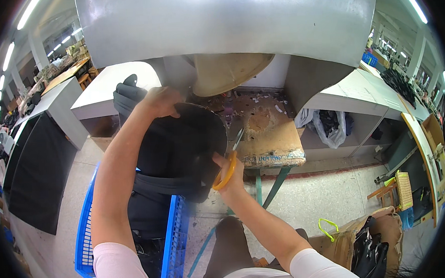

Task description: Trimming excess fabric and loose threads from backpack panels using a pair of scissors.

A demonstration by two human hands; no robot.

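A large black fabric piece (175,141) with a rounded outline, perhaps a bag part, hangs in front of me, slightly blurred. My left hand (162,101) grips its upper left edge, beside a folded black strap-like part (128,93). At its lower right edge is my right hand (230,178), closed around orange-handled scissors (226,173). The scissor blades point up and away, just right of the fabric. Whether my right fingertips also pinch the fabric I cannot make out.
Below the fabric stands a blue plastic crate (172,242) holding black material. Ahead, a metal hood (226,23) overhangs a worn wooden bench top (273,141) with scraps. A cardboard box (338,243) with black items is at lower right. A plastic bag (333,130) fills a right shelf.
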